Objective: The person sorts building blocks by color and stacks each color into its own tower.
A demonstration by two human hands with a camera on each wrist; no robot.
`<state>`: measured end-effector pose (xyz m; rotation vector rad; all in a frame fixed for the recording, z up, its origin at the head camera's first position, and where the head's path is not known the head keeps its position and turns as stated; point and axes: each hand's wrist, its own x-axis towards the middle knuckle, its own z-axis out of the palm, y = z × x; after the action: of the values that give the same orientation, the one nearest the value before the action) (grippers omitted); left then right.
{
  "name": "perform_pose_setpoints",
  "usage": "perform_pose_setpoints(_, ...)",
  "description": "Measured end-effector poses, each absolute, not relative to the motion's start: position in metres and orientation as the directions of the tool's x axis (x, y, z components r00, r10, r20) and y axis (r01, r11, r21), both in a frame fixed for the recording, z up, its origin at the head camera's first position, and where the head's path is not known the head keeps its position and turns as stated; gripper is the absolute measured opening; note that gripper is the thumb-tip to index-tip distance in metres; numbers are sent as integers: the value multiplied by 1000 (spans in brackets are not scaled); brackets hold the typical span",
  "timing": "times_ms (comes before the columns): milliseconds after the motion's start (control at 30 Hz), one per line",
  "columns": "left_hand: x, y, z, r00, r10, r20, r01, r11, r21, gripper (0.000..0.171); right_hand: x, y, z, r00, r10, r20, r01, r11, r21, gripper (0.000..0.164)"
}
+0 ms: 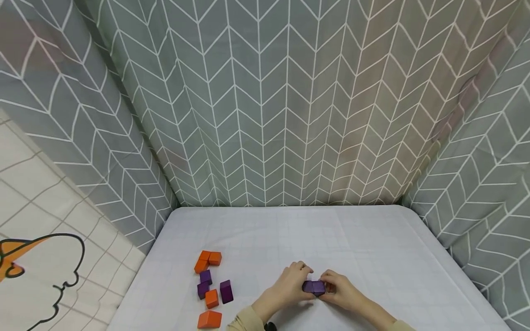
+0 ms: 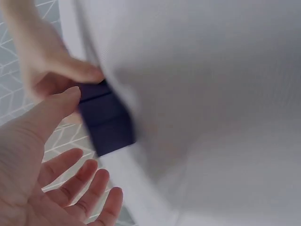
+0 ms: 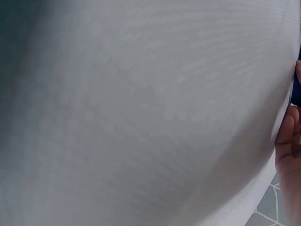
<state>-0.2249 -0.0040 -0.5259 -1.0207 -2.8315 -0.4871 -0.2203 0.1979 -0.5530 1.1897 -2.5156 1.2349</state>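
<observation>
Purple blocks (image 1: 313, 288) sit end to end in a short row between the two hands, near the front of the white table. My right hand (image 1: 342, 290) pinches the row's right end with thumb and fingers. On the other side is my left hand (image 1: 288, 284), its thumb at the blocks. The left wrist view shows the left hand's fingers (image 2: 84, 188) spread loosely, apart from the dark row of blocks (image 2: 108, 117). Only part of the right hand (image 3: 289, 141) shows at the edge of the right wrist view, with most of the blocks out of frame.
Left on the white-covered table (image 1: 372, 248) lie several orange blocks (image 1: 215, 258) and purple blocks (image 1: 205, 276). A longer purple block (image 1: 226, 291) lies beside them, and an orange block (image 1: 210, 319) is closest to the front. Patterned grey curtains (image 1: 273, 115) surround the table.
</observation>
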Motion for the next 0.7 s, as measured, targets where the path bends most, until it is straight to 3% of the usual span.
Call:
perform_pose_setpoints(367, -232, -35, -477, -779, 574, 253, 623, 754, 209, 74, -221, 197, -554, -715, -595, 368, -665, 416, -620, 24)
perform_pose_setpoints(700, -227, -107, -480, -883, 405, 238, 468, 805, 365, 72, -220, 200, -553, -723, -600, 342, -649, 421, -633, 26)
